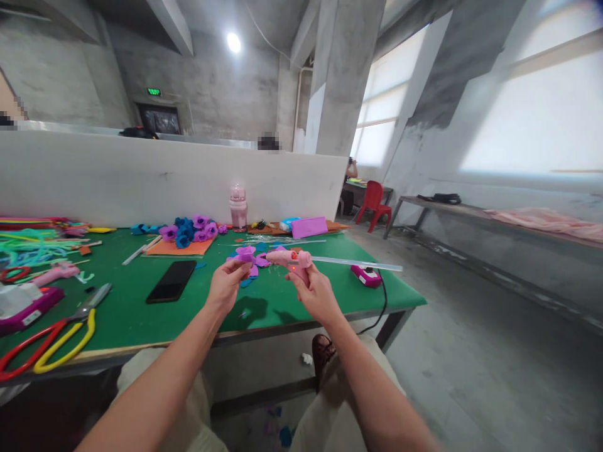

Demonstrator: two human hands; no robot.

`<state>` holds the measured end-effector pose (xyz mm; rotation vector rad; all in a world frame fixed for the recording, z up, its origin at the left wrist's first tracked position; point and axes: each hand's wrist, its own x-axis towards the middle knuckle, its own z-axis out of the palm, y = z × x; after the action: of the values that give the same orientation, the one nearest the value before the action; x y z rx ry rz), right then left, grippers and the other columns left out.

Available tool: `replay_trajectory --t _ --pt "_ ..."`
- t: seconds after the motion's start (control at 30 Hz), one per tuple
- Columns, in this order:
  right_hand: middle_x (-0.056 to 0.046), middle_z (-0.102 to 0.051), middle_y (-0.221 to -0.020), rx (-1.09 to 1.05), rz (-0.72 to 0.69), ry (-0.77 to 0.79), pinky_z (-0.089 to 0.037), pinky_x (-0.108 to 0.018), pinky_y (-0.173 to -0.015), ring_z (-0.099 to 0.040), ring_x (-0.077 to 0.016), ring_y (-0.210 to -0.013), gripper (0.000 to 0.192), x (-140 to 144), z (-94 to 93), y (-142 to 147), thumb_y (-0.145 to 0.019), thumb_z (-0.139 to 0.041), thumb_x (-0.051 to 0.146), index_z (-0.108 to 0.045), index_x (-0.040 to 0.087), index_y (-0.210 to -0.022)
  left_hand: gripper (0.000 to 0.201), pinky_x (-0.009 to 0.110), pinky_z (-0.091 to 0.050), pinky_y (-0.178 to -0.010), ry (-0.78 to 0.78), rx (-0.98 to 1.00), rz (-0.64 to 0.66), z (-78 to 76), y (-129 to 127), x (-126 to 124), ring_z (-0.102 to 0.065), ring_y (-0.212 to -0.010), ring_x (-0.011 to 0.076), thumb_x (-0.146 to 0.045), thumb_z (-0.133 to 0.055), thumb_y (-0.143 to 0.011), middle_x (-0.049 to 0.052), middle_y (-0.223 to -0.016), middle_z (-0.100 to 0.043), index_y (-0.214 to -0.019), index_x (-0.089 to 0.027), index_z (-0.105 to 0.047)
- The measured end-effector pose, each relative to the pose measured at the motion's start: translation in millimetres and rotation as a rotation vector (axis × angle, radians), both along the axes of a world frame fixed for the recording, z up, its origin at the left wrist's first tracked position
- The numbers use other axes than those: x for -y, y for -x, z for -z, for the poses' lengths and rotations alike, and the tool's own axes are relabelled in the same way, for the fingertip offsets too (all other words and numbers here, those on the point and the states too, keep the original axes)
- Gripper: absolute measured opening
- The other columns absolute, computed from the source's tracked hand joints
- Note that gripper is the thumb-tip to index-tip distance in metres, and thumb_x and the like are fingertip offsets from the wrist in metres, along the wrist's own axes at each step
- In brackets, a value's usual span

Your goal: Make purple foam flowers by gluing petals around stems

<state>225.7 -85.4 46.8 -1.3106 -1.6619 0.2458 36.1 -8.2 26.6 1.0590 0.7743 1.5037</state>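
Observation:
My right hand [316,290] is closed round the handle of a pink hot glue gun [287,257]. A clear glue stick [358,262] juts from its back end, and a small red light glows on the handle. The nozzle points left, towards a purple paper flower [245,253] that my left hand [225,285] pinches between thumb and fingers. A gap shows between nozzle and flower. Behind and below them, loose purple and blue petals [260,259] lie on the green table top [264,307].
Finished purple and blue flowers [183,232] rest on orange sheets at the back. A black phone [171,280], large scissors [70,329] and a second pink glue gun [55,274] lie to the left. A pink bottle [238,208] stands by the white partition [179,182]. A magenta device [366,276] with a black cable sits right.

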Motion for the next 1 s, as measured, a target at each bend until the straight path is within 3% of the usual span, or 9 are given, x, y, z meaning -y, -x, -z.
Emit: replay_trajectory --t 0.1,0.17,1.0 --pt "-0.011 -0.067 -0.109 0.060 -0.006 -0.045 -0.048 -0.034 -0.082 -0.064 -0.0252 -0.097 0.043 -0.3 1.9 1.9 -0.087 -0.045 0.035 -0.047 0.016 -0.126 0.031 0.022 -0.041 -0.058 0.003 0.004 0.004 0.6 -0.3 0.0 -0.055 -0.061 0.0089 -0.029 -0.083 -0.050 0.003 -0.072 -0.068 -0.076 -0.015 -0.073" --pt "-0.011 -0.065 -0.114 0.085 -0.002 -0.061 -0.046 -0.035 -0.087 -0.061 -0.0261 -0.104 0.044 -0.8 3.3 2.5 -0.087 -0.045 0.034 -0.046 0.016 -0.128 0.032 0.022 -0.041 -0.058 -0.002 0.003 0.005 0.6 -0.6 0.2 -0.055 -0.061 0.0093 -0.029 -0.083 -0.050 0.004 -0.073 -0.068 -0.077 -0.014 -0.073" --pt "-0.011 -0.061 -0.120 0.166 0.033 -0.072 -0.047 -0.034 -0.086 -0.060 -0.0261 -0.107 0.049 0.1 5.2 5.1 -0.089 -0.043 0.034 -0.040 0.018 -0.135 0.029 0.022 -0.040 -0.056 -0.019 -0.022 0.033 -1.2 -2.1 3.4 -0.053 -0.057 0.0090 -0.028 -0.082 -0.051 0.002 -0.067 -0.066 -0.076 -0.016 -0.073"
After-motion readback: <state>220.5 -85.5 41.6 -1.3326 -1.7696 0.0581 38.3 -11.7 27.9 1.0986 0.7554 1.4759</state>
